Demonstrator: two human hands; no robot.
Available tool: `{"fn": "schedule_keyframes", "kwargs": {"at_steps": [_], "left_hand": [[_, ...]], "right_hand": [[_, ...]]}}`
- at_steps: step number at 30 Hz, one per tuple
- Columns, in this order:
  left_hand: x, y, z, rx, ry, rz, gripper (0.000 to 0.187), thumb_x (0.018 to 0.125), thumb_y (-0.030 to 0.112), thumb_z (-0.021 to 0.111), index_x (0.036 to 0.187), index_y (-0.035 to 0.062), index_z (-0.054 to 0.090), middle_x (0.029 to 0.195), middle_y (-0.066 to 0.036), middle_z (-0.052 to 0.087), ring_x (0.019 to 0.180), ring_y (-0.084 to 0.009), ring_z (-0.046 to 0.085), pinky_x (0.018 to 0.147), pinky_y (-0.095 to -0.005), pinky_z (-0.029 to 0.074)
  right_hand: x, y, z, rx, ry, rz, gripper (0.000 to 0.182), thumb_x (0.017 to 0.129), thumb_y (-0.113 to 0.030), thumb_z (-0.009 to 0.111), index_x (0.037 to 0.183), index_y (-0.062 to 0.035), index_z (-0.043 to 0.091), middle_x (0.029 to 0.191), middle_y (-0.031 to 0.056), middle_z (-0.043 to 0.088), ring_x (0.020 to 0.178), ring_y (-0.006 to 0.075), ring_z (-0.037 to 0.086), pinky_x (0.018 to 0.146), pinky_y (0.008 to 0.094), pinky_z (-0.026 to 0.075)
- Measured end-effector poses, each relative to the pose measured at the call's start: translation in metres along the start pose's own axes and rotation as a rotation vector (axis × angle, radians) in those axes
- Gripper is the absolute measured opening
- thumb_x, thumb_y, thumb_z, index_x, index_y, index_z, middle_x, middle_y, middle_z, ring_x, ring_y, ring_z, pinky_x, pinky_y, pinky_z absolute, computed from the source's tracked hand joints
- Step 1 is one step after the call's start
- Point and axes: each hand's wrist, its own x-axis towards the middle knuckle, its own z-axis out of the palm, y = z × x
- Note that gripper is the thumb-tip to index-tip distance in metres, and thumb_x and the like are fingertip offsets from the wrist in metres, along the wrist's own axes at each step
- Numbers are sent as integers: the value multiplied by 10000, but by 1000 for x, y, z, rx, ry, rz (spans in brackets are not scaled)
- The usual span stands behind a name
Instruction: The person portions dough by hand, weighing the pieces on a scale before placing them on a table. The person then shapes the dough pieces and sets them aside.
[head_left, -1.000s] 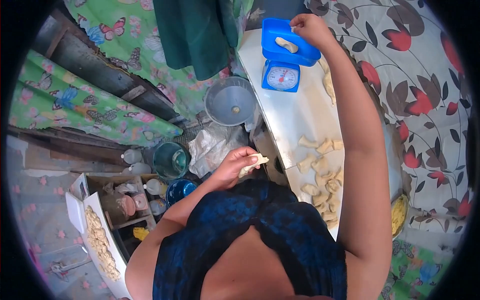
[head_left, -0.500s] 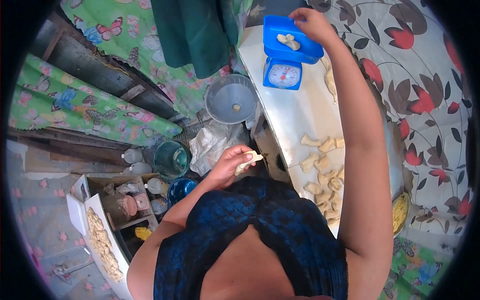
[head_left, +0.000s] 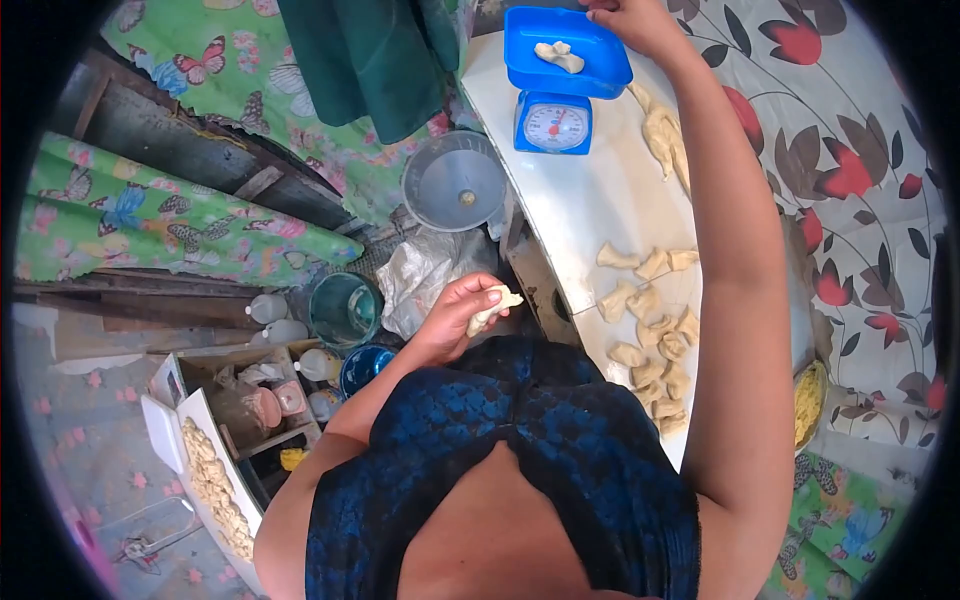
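My left hand (head_left: 458,318) is closed around a pale piece of dough (head_left: 490,310), held in front of my body with one end sticking out past the thumb. My right hand (head_left: 640,22) reaches to the far end of the table, at the rim of the blue weighing tray (head_left: 610,82). Its fingers are curled together and partly cut off by the frame's top edge; what they pinch, if anything, is hidden. On the tray lie pale dough pieces (head_left: 560,58). Below the tray is the blue scale (head_left: 553,124) with its round dial.
Several cut dough pieces (head_left: 650,325) lie on the white table (head_left: 560,210). A longer dough strip (head_left: 662,140) is beside my right forearm. A grey basin (head_left: 440,190), a green bucket (head_left: 340,305) and a board of small dough pieces (head_left: 215,490) are to the left.
My right hand has moved slightly up and away from above the tray, toward its far right corner. The view has shifted a little. My left hand keeps the dough piece.
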Motion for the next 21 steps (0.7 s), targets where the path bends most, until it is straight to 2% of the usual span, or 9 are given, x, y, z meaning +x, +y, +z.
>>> {"fn": "schedule_keyframes", "kwargs": {"at_steps": [5,11,14,16,19,20,21], "left_hand": [[0,-2,2,-10,15,4,123,864,149,549,914,38,533,800,-70,585,652,-94,527,577,-208,430],[-1,-4,5,-18,49,-16,140,860,163,554,918,38,531,797,-73,580,634,-99,522,570,-212,424],[0,-5,4,-12,46,-5,142,859,163,552,920,37,529,793,-75,579,626,-101,517,566,-215,420],[-1,-4,4,-12,59,-10,144,858,163,552,922,36,527,790,-77,578,620,-101,513,565,-218,418],[-1,-2,5,-7,68,-11,146,858,166,552,921,37,527,786,-76,576,619,-102,511,567,-218,418],[-1,-2,5,-4,67,-10,146,858,166,552,921,37,527,786,-76,576,619,-102,511,567,-218,418],[-2,-2,5,-1,76,-8,146,857,167,553,919,38,526,783,-74,575,619,-102,510,565,-219,417]], "right_hand": [[2,6,2,13,6,-37,192,707,-51,592,878,25,632,775,128,654,724,194,625,663,301,496],[-1,-5,7,-9,-27,11,196,708,-49,578,886,0,645,790,149,655,726,222,630,667,317,497],[1,0,14,-85,-46,-71,208,700,-66,571,883,-12,655,811,165,653,745,258,633,688,338,496],[13,20,29,-215,-64,-226,219,688,-76,559,872,-15,661,824,174,649,777,292,629,718,362,491],[38,52,58,-290,-138,-276,265,648,-101,586,890,-17,655,847,180,646,799,312,622,739,379,485],[42,56,58,-267,-303,-162,312,763,-84,571,1071,-45,602,1017,138,627,939,273,598,842,346,456],[42,52,59,-266,-301,-163,312,763,-84,571,1071,-45,602,1017,138,627,939,273,598,842,346,456]]}}
